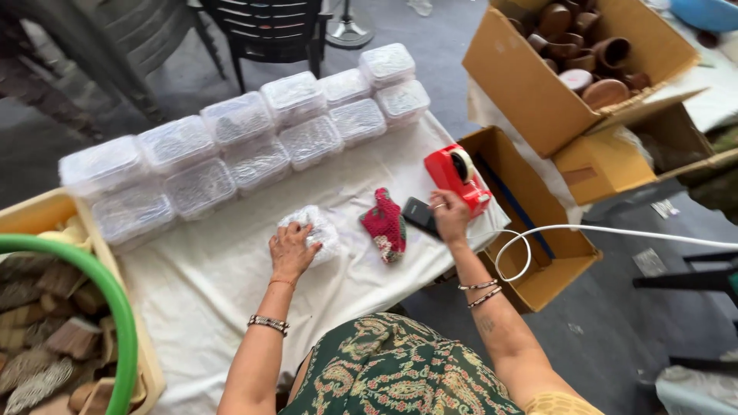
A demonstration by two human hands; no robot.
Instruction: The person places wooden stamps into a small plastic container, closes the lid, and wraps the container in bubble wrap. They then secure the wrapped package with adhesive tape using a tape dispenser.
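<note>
Under left hand (291,250): plastic box (317,230)

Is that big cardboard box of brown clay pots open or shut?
Open: the cardboard box has its flaps spread, showing the clay pots inside.

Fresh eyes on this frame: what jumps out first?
The double row of clear lidded plastic boxes running diagonally across the white cloth-covered table draws the eye first. Next is the red tape dispenser at the table's right edge, with the right hand resting against it, while the left hand presses on one clear box set apart in front. At top right, an open cardboard carton holds brown clay cups.
</note>
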